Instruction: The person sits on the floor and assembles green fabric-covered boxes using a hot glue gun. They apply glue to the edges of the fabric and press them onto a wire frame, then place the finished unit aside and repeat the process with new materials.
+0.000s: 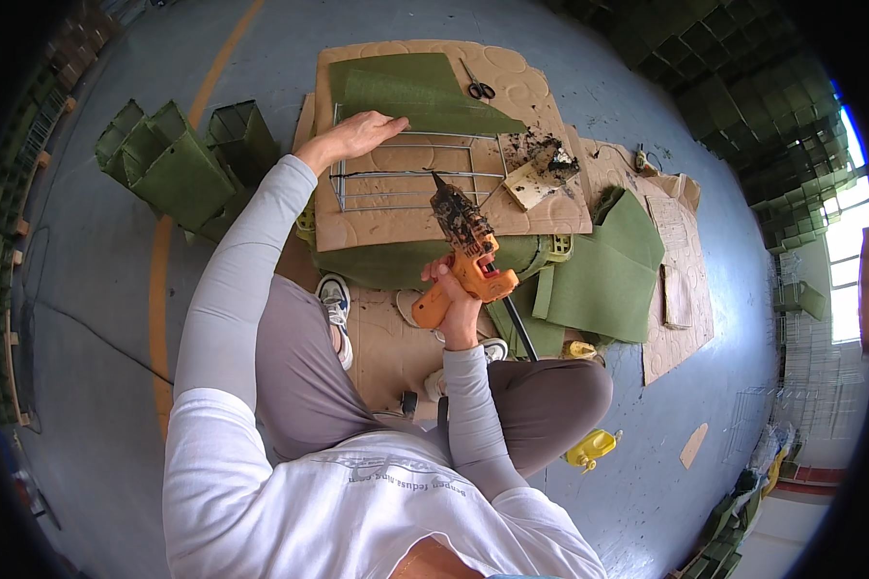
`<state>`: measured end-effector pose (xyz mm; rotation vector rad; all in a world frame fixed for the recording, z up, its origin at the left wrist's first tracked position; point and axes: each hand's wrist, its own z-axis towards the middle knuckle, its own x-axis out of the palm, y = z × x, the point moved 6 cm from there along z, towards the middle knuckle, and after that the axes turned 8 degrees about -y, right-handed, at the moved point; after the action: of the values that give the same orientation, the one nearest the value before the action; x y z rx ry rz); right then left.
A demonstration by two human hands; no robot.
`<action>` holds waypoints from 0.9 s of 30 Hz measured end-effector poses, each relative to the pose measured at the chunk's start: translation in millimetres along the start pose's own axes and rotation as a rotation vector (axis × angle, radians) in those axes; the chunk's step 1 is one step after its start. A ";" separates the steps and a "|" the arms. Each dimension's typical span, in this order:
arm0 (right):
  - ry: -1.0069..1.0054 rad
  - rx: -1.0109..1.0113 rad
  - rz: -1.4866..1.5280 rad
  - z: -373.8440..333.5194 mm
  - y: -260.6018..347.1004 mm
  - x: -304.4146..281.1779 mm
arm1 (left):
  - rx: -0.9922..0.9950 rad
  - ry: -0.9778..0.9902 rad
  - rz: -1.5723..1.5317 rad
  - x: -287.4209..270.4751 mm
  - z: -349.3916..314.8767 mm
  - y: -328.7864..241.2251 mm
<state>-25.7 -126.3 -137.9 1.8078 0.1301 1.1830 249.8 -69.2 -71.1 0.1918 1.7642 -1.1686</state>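
Observation:
My right hand (457,301) is wrapped round the grip of an orange glue gun (497,282). The gun's front is caked with black residue, and its dark nozzle points at a wire frame (420,177). That rectangular metal frame lies on a cardboard-topped work surface (377,227). My left hand (359,135) rests at the frame's far left side, fingers stretched out over the near edge of a green felt sheet (396,87). Whether its fingertips touch the wire or only the felt, I cannot tell. A black stick (519,328) extends from the back of the gun.
Black-handled scissors (481,90) lie at the far edge of the cardboard. A block (531,185) smeared with black residue sits right of the frame. Green felt pieces (603,270) are stacked at right, folded green felt boxes (174,169) at left. A yellow container (591,448) stands on the floor.

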 end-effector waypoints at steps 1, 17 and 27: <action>0.007 -0.002 -0.003 -0.4 0.0 0.7 | 0.019 -0.014 -0.003 0.1 -0.5 -0.3; 0.037 0.057 -0.037 -5.0 -14.4 7.5 | 0.020 0.000 -0.008 -4.3 -6.2 -12.8; 0.016 0.066 -0.070 -6.5 -14.9 11.3 | 0.056 -0.039 -0.019 -5.0 -5.7 -11.0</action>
<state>-19.1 -108.0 -140.9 1.8366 0.2421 1.1560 242.3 -68.8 -60.0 0.1849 1.7043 -1.2284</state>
